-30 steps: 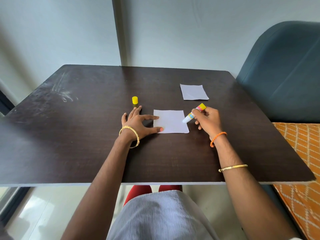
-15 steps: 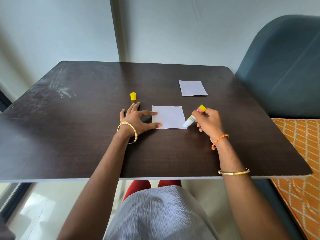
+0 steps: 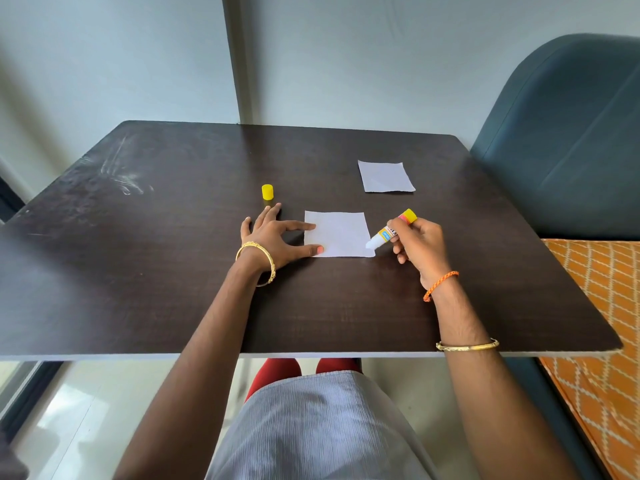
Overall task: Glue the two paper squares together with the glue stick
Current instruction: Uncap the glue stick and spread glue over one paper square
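Observation:
A white paper square (image 3: pixel 341 233) lies flat near the middle of the dark table (image 3: pixel 173 271). My left hand (image 3: pixel 273 242) rests spread on the table, thumb and forefinger pressing the square's left edge. My right hand (image 3: pixel 417 245) grips an uncapped glue stick (image 3: pixel 389 232) with a yellow end, tilted so its white tip touches the square's near right corner. A second white paper square (image 3: pixel 385 176) lies farther back on the right, apart from both hands. The yellow cap (image 3: pixel 267 192) stands upright just beyond my left fingers.
A dark blue padded chair (image 3: pixel 568 140) stands against the table's right side, with an orange patterned cushion (image 3: pixel 602 306) below it. A pale wall runs behind the table. The near table edge (image 3: pixel 311 355) is above my lap.
The glue stick's tip has slid down the square's right side to its near right corner. My left hand stays on the paper's left edge. The head camera shifted slightly.

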